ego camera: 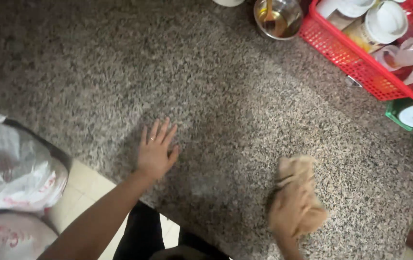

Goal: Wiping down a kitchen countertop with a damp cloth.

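Head view: right hand (pixel 295 212), blurred, grip closed on cloth (pixel 295 173), mid-wipe on table (pixel 226 96); left hand (pixel 156 151) flat, open. Next stroke needs steady pressure.

Dim overall, corners darken away from the granite counter (pixel 245 120). Brightest patch at the counter's middle and right. Right hand (pixel 295 207) motion-blurred; left hand (pixel 156 151) sharp, soft shadow beside it. Glare on steel bowl (pixel 278 18) at counter's far edge.
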